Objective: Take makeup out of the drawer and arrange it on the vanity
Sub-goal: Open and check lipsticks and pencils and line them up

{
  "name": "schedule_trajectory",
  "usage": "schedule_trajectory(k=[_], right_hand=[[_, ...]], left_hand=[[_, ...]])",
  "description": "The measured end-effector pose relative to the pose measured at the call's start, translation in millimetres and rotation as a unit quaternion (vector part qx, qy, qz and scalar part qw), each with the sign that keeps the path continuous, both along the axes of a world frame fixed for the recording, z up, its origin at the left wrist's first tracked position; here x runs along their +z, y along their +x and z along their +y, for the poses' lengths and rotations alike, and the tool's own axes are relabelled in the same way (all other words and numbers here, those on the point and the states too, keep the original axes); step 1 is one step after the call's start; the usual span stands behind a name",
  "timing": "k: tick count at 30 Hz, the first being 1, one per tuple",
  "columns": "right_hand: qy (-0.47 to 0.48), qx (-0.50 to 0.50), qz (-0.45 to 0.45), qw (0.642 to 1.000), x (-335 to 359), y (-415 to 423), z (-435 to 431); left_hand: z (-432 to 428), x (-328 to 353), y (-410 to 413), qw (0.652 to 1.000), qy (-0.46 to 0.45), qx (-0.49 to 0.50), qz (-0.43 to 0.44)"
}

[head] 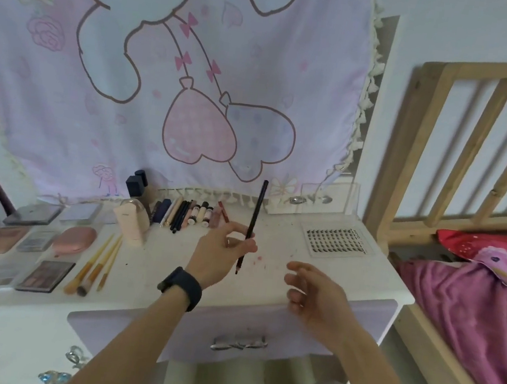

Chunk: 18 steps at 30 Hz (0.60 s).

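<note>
Vanity | L hand pinches blk pencil | R hand loose | labels unreadable

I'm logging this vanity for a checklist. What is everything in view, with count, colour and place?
pencil: one, black, upright in the left hand
makeup brushes: three, orange-handled, left of centre
palettes: several, pink and grey, far left
pencils and tubes: one row, mixed colours, at the back
lash tray: one, clear, right side
drawer: one, lilac, front
left hand: one, black wristband, grips the pencil
right hand: one, bare, open above the front edge
</note>
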State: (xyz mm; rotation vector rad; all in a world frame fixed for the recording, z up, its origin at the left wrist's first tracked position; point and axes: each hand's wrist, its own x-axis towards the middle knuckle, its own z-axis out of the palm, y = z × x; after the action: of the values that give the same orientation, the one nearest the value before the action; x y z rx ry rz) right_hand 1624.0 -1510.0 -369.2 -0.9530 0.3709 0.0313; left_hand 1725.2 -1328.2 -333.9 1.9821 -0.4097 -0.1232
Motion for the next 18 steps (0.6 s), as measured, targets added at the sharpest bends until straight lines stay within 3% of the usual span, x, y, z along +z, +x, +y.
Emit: schedule_trajectory(k=[3, 7, 14, 18], right_hand=[[0.001, 0.011, 0.01, 1.0, 12.5, 6.7, -14.5], [-0.061, 0.053, 0.036, 0.996, 19.6, 7.4, -19.8], [-0.203, 0.157, 0.05, 0.965, 13.8, -8.8, -14.3], [-0.205, 0.155, 0.046, 0.965, 5.6, -10.5, -9.6]], left_hand=[[-2.9, -4.2, -1.2, 0.987, 0.133, -0.033, -0.082], [-2.6, -5.7, 0.8, 0.924, 0.288, -0.063, -0.245], [-10.0, -24.2, 3.7, 0.866, 0.311, -0.043, -0.39], [-15.5, -30.1, 5.1, 0.872, 0.3, -0.04, -0.385]])
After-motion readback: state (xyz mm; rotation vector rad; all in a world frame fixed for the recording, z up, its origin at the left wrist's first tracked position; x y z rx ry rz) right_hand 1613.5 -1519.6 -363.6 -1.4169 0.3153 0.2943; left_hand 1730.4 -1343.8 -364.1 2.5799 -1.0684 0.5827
